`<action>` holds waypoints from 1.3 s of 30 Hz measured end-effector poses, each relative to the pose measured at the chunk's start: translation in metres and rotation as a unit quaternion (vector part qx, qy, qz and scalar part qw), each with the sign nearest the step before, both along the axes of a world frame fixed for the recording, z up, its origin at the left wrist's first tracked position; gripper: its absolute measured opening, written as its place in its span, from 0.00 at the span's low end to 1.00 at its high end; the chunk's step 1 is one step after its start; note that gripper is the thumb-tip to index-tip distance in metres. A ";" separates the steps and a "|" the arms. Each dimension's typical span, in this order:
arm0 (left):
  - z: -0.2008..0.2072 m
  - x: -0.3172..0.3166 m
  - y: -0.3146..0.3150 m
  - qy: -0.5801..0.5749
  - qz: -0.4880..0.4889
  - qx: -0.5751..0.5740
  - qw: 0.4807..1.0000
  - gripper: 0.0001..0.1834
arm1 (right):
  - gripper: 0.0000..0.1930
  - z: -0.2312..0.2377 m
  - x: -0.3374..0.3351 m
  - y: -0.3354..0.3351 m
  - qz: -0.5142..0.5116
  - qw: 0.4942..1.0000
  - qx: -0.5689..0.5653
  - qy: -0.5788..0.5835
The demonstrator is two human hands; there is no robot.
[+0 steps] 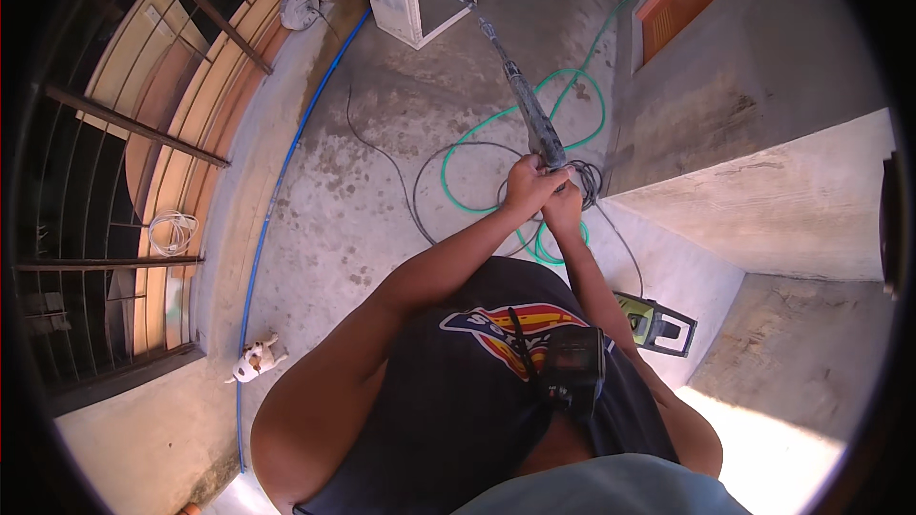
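Both hands are closed around the rear grip of a long dark pressure washer spray gun (530,105). My left hand (528,187) wraps it from the left, its thumb side over the handle. Just to the right and slightly lower, my right hand (565,200) closes on the same grip; the trigger is hidden by the fingers. The lance slants forward and left. Its nozzle end overlaps the opening of a white box-like housing (412,0), which stands on the wet concrete floor (382,181). I cannot tell how far the tip is from the housing. No spray shows.
Coiled green hose (452,181) and dark hose (416,214) lie around the lance. A green-and-black pressure washer (656,324) sits to my right. A blue hose (286,157) runs along the left wall. A small dog (256,360) is at lower left, below a barred window (134,124).
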State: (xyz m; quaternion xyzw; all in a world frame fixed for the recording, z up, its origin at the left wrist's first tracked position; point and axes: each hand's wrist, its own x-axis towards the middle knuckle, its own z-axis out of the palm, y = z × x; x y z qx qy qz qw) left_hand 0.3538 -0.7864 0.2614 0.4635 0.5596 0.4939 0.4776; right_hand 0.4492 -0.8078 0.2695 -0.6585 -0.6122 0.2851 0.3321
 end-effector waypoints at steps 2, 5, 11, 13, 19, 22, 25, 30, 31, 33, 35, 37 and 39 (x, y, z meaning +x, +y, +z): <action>0.023 -0.001 -0.005 -0.001 -0.039 -0.010 0.999 0.17 | 0.16 0.001 0.007 -0.004 0.004 1.000 0.006 0.015; 0.014 0.008 -0.002 -0.011 -0.094 -0.025 0.995 0.17 | 0.16 -0.010 0.013 -0.005 0.018 0.998 0.051 0.015; -0.012 0.017 0.006 0.025 -0.042 -0.031 0.998 0.20 | 0.16 -0.006 0.014 -0.004 0.042 0.998 0.040 0.027; -0.018 0.018 0.005 0.031 -0.040 -0.036 0.998 0.20 | 0.16 -0.009 0.015 -0.005 0.041 0.998 0.038 0.026; -0.021 0.017 0.005 0.003 -0.041 -0.043 0.998 0.20 | 0.16 -0.007 0.015 -0.008 0.049 0.998 0.030 0.033; -0.015 0.017 0.005 0.015 -0.052 -0.053 0.997 0.18 | 0.17 -0.006 0.016 -0.009 0.044 0.999 0.019 0.007; -0.007 0.015 0.002 0.012 -0.049 -0.054 0.997 0.18 | 0.18 -0.001 0.013 -0.009 0.051 0.999 0.016 0.000; 0.001 0.015 0.000 -0.014 -0.047 -0.029 0.998 0.18 | 0.15 -0.002 0.011 -0.009 0.016 0.999 0.050 0.014; -0.002 0.015 0.000 -0.015 -0.046 -0.029 0.998 0.18 | 0.15 -0.002 0.010 -0.009 0.017 0.999 0.050 0.013; -0.007 0.015 0.002 0.009 -0.043 -0.033 0.998 0.18 | 0.15 0.000 0.010 -0.009 0.012 0.999 0.041 0.017; -0.011 0.015 0.003 0.012 -0.045 -0.031 0.998 0.18 | 0.18 0.000 0.011 -0.009 0.020 0.999 0.024 0.014; -0.012 0.015 0.004 0.015 -0.047 -0.030 0.998 0.18 | 0.20 0.000 0.012 -0.009 0.028 1.000 0.007 0.011; -0.011 0.015 0.004 0.016 -0.039 -0.014 0.999 0.19 | 0.20 -0.001 0.013 -0.008 0.032 0.999 0.023 0.003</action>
